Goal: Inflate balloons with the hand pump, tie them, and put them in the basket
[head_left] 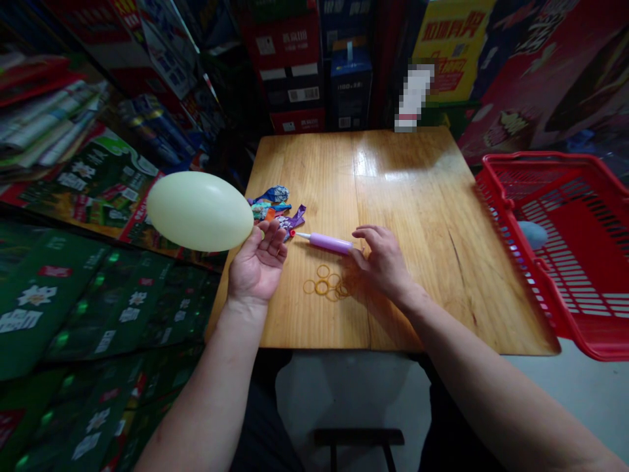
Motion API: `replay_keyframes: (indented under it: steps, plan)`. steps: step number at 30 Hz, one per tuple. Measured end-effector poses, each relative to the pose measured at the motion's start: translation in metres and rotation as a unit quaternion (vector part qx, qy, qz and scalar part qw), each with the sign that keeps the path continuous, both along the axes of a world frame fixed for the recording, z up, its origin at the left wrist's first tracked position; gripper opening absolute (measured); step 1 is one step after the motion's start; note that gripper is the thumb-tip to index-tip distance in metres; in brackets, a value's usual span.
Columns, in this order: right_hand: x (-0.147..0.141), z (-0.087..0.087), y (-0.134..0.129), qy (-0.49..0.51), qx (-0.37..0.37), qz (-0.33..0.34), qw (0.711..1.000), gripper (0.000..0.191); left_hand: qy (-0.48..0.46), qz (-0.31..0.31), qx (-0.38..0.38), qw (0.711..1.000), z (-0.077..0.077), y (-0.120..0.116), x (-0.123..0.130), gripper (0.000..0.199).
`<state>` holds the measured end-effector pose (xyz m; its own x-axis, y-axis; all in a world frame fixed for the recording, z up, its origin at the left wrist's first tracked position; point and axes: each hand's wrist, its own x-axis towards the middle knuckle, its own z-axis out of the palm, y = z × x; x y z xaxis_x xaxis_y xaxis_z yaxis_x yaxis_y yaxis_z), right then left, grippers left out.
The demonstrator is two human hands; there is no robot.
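Note:
An inflated pale yellow balloon is held near its neck by my left hand, between thumb and index finger, the other fingers loosely curled with the palm up. My right hand is at the right end of a purple hand pump, which lies on the wooden table; its fingers are apart, and whether they touch the pump is unclear. Uninflated balloons in several colours lie in a pile behind my left hand. Several yellowish rubber bands lie between my hands, nearer the front edge.
A red basket stands at the right of the wooden table, with a blue-grey balloon inside. Green cartons are stacked at the left. More boxes stand behind the table. A dark stool is below the front edge.

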<state>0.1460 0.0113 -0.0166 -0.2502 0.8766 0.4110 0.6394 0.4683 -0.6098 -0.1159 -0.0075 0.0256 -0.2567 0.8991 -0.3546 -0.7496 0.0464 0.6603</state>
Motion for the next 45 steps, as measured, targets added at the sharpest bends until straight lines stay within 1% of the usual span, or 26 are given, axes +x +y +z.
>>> replay_keyframes:
  steps: [4,7,9,11,12,13,14,15,16,18,22,25,28,31,35,40,45]
  plan:
    - [0.006,0.013,-0.012,0.042,0.039,-0.024,0.998,0.017,0.001,-0.035,0.014,0.999,-0.002,-0.007,0.003,0.02]
    - [0.004,0.024,-0.032,0.092,0.042,-0.011,0.995,0.015,-0.012,-0.068,0.018,0.997,-0.002,-0.017,0.01,0.02]
    - [-0.003,0.031,-0.052,0.139,0.013,0.006,0.99,0.012,-0.034,-0.094,0.019,0.995,0.001,-0.028,0.018,0.023]
    - [-0.014,0.038,-0.077,0.192,-0.046,0.008,0.98,0.008,-0.064,-0.123,0.026,0.99,0.006,-0.045,0.027,0.026]
    - [-0.021,0.042,-0.091,0.214,-0.088,-0.002,0.973,0.007,-0.079,-0.134,0.031,0.987,0.01,-0.057,0.033,0.026]
    - [-0.027,0.046,-0.107,0.242,-0.13,-0.027,0.961,0.008,-0.094,-0.141,0.034,0.985,0.013,-0.07,0.039,0.025]
    - [-0.033,0.05,-0.123,0.274,-0.173,-0.044,0.945,0.011,-0.108,-0.145,0.036,0.983,0.016,-0.086,0.046,0.024]
    - [-0.038,0.055,-0.139,0.305,-0.206,-0.048,0.929,0.013,-0.121,-0.147,0.034,0.981,0.02,-0.104,0.053,0.023]
    - [-0.042,0.06,-0.156,0.328,-0.224,-0.043,0.917,0.015,-0.133,-0.15,0.03,0.979,0.022,-0.122,0.059,0.021]
    - [-0.047,0.071,-0.19,0.354,-0.243,-0.04,0.902,0.015,-0.151,-0.162,0.02,0.975,0.027,-0.162,0.073,0.017]
    - [-0.048,0.091,-0.251,0.357,-0.267,-0.041,0.894,0.017,-0.15,-0.156,-0.006,0.976,0.036,-0.236,0.096,0.013]
    - [-0.046,0.1,-0.289,0.366,-0.273,-0.044,0.888,0.018,-0.139,-0.14,-0.011,0.98,0.042,-0.279,0.106,0.01]
    - [-0.043,0.104,-0.319,0.38,-0.275,-0.035,0.882,0.019,-0.125,-0.136,-0.009,0.983,0.047,-0.31,0.111,0.01]
    - [-0.038,0.106,-0.339,0.383,-0.278,-0.023,0.881,0.021,-0.108,-0.14,-0.004,0.984,0.05,-0.332,0.113,0.012]
    - [-0.034,0.11,-0.359,0.384,-0.276,0.002,0.881,0.025,-0.092,-0.148,0.017,0.985,0.054,-0.352,0.113,0.013]
    - [-0.038,0.112,-0.374,0.393,-0.271,0.022,0.878,0.028,-0.096,-0.146,0.044,0.984,0.056,-0.368,0.108,0.012]
    - [-0.051,0.11,-0.38,0.396,-0.285,0.017,0.873,0.028,-0.105,-0.109,0.025,0.988,0.057,-0.378,0.101,0.01]
